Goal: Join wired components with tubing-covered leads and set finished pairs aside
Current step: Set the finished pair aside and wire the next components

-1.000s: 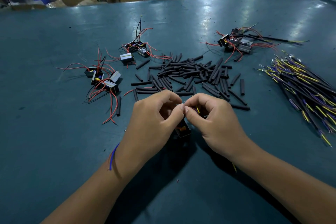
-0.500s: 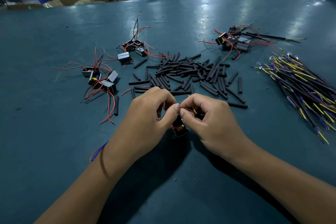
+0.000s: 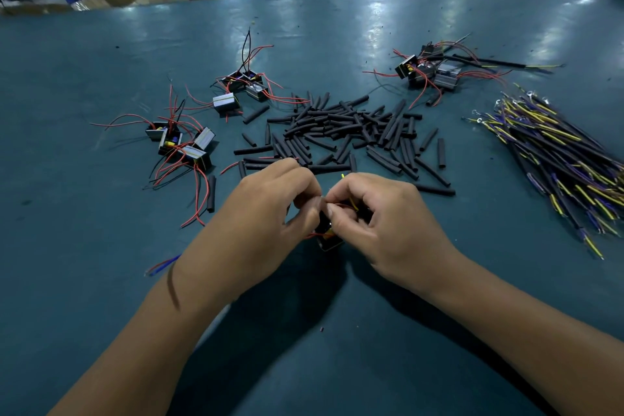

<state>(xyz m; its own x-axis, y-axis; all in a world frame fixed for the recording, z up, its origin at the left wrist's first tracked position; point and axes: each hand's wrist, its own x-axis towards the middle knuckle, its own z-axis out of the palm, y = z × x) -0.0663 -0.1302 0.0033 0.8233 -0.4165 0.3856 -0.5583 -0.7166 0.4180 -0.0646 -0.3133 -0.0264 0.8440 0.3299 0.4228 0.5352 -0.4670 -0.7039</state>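
Note:
My left hand (image 3: 266,213) and my right hand (image 3: 378,223) meet fingertip to fingertip over the green table (image 3: 101,280). Between them they pinch thin red and yellow wire ends (image 3: 351,203). A small black boxed component (image 3: 328,240) hangs just below the fingers, mostly hidden by them. A red and blue lead (image 3: 162,265) pokes out from under my left wrist. Beyond the hands lies a heap of short black tubing pieces (image 3: 347,135).
Small boxed components with red wires lie in groups at the left (image 3: 182,145), back centre (image 3: 241,88) and back right (image 3: 427,73). A bundle of yellow and purple leads (image 3: 557,162) lies at the right. Cardboard boxes and red stools stand past the table's far edge.
Both hands have drifted slightly away from me, towards the tubing heap, still pinching the wire ends. The camera view has tilted a little; nothing on the table moved.

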